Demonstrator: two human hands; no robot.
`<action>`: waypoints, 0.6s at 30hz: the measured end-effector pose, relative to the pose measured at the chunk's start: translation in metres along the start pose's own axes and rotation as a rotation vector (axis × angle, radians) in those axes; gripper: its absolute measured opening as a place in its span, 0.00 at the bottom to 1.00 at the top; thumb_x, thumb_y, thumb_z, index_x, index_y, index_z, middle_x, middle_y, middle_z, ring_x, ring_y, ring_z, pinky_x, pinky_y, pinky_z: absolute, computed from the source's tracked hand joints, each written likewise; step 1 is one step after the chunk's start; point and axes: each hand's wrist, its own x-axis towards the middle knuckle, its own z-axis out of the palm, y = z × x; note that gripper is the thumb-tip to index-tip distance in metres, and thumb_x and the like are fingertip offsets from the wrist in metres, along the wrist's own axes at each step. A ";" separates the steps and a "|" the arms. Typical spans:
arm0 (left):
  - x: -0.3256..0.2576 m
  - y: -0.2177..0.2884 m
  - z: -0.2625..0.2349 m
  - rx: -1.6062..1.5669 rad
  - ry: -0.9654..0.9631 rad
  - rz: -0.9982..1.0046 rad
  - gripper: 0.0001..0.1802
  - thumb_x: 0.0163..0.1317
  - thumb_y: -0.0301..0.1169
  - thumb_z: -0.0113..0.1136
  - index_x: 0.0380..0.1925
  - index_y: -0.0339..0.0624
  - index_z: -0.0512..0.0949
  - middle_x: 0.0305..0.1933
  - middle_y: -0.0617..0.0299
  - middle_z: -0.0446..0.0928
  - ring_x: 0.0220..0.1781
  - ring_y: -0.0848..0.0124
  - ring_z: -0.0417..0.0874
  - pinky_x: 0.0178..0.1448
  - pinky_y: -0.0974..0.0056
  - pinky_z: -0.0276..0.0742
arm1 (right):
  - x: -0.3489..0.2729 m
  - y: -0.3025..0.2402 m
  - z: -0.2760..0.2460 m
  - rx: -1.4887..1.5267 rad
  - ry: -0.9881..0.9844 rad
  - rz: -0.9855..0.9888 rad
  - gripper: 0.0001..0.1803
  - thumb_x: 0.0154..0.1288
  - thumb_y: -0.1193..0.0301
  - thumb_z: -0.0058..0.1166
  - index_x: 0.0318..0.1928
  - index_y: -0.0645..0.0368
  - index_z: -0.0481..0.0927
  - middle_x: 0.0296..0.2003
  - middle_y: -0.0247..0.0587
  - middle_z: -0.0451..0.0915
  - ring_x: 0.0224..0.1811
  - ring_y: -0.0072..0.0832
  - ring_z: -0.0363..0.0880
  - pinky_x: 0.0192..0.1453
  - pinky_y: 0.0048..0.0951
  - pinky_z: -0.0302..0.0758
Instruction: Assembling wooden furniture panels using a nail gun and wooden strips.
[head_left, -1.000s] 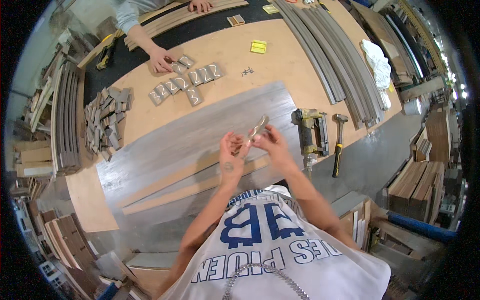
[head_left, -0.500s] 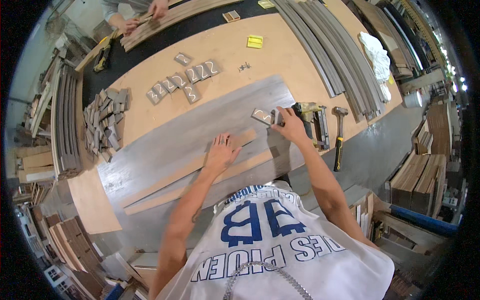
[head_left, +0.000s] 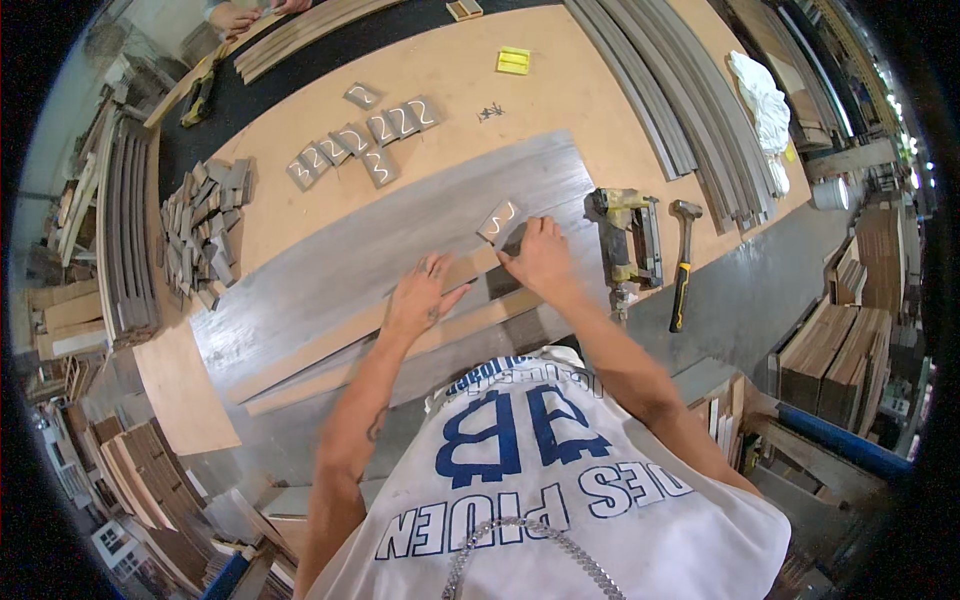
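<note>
My right hand (head_left: 543,260) is closed at the right part of a wide grey board (head_left: 340,255), thumb and fingers around a small dark grey wood block (head_left: 514,238), partly hidden by the fingers. Touching or just beyond its fingertips is a grey wood block with a white chalk mark (head_left: 499,222). My left hand (head_left: 418,298) lies with fingers spread on a long wood strip with a tan edge (head_left: 325,347). A second such strip (head_left: 400,358) runs nearer to me, at a slight angle to the first.
Chalk-marked blocks (head_left: 350,139) and a pile of offcuts (head_left: 205,225) lie to the left. At the right are a nail gun (head_left: 628,240), a hammer (head_left: 684,265) and long grey strips (head_left: 650,90). Farther off are loose nails (head_left: 491,112), a yellow holder (head_left: 514,61) and another person's hands (head_left: 232,18).
My right hand has moved left and nearer to me. The chalk-marked block has shifted left and turned. My left hand has slid slightly left along the strip.
</note>
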 end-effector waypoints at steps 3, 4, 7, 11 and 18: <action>-0.001 0.009 -0.014 -0.031 -0.068 -0.103 0.33 0.62 0.53 0.57 0.59 0.42 0.70 0.59 0.50 0.70 0.51 0.48 0.78 0.55 0.51 0.76 | 0.011 -0.013 0.011 -0.001 0.035 -0.009 0.42 0.50 0.47 0.67 0.55 0.66 0.69 0.51 0.50 0.70 0.55 0.48 0.69 0.55 0.49 0.69; -0.002 0.010 -0.017 -0.029 -0.069 -0.101 0.33 0.62 0.53 0.57 0.59 0.42 0.70 0.59 0.50 0.70 0.51 0.48 0.78 0.55 0.51 0.76 | 0.017 -0.013 0.014 0.002 0.035 -0.007 0.42 0.50 0.47 0.67 0.55 0.66 0.69 0.51 0.50 0.70 0.55 0.48 0.69 0.55 0.49 0.69; -0.006 0.010 -0.024 -0.002 -0.071 -0.108 0.33 0.62 0.53 0.58 0.59 0.43 0.71 0.59 0.51 0.71 0.53 0.49 0.78 0.56 0.50 0.75 | 0.032 -0.018 0.013 0.045 0.214 -0.191 0.41 0.48 0.46 0.67 0.52 0.64 0.70 0.50 0.51 0.70 0.56 0.48 0.68 0.56 0.52 0.66; -0.012 0.007 -0.030 0.062 0.039 -0.048 0.31 0.62 0.49 0.58 0.57 0.39 0.70 0.52 0.52 0.73 0.49 0.54 0.79 0.48 0.54 0.78 | 0.037 -0.029 0.020 -0.036 0.125 -0.166 0.40 0.48 0.46 0.67 0.54 0.60 0.71 0.49 0.50 0.71 0.56 0.48 0.68 0.56 0.51 0.64; -0.014 0.009 -0.030 -0.003 0.016 -0.074 0.32 0.60 0.53 0.60 0.56 0.41 0.72 0.53 0.52 0.73 0.49 0.50 0.78 0.53 0.52 0.76 | 0.011 0.013 0.024 0.031 0.013 -0.344 0.30 0.47 0.65 0.68 0.54 0.49 0.75 0.48 0.42 0.71 0.55 0.43 0.69 0.57 0.47 0.64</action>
